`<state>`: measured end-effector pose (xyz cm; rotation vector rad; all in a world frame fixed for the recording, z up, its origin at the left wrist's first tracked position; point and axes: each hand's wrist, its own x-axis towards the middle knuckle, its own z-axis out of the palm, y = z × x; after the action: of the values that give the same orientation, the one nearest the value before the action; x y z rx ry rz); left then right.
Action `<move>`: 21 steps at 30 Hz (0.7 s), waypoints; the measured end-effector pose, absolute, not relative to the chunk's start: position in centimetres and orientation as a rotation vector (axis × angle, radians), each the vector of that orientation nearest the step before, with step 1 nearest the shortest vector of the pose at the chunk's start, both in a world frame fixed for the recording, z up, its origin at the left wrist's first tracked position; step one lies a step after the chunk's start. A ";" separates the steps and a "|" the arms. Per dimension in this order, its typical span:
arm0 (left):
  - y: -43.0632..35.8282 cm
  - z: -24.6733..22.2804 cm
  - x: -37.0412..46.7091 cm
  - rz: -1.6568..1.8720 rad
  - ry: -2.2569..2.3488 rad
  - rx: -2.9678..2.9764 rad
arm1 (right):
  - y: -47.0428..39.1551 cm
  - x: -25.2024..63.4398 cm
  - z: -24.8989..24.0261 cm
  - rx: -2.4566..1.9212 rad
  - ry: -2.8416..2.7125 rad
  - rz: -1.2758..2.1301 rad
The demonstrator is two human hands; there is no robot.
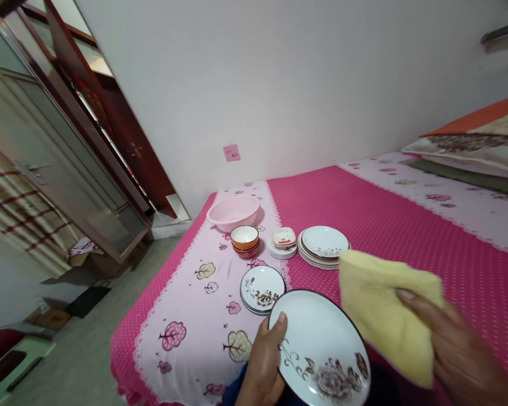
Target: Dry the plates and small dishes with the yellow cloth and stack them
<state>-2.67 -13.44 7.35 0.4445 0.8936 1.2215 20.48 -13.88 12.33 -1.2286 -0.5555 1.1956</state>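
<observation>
A white plate (317,338) with a dark rim and a brown flower print is tilted up in my left hand (265,361), thumb on its face at the left edge. My right hand (457,344) grips a folded yellow cloth (385,304), which hangs just right of the plate and apart from it. Beyond my left hand lies a short stack of small flowered plates (260,285). Farther back are stacked bowls (244,239), orange on the outside, small dishes on little plates (283,239), and a stack of larger plates (325,242).
Everything stands on a bed (313,197) with a pink, tree-patterned cover. A pink basin (233,211) sits near the wall behind the bowls. Pillows (482,135) lie at the far right. Left of the bed are the floor, a stool (21,361) and a doorway.
</observation>
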 end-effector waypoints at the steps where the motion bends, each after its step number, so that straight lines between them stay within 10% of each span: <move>1: -13.5 7.5 -2.6 1.193 0.889 0.494 | -13.7 19.6 12.3 -1.208 -0.514 1.284; 21: -11.1 6.7 -1.5 1.384 0.971 0.305 | -9.0 15.6 6.7 -0.941 -0.503 1.551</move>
<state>-1.50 -11.08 6.72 0.3050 0.9707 1.3839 15.59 -8.95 6.73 -0.9406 -0.5033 1.5511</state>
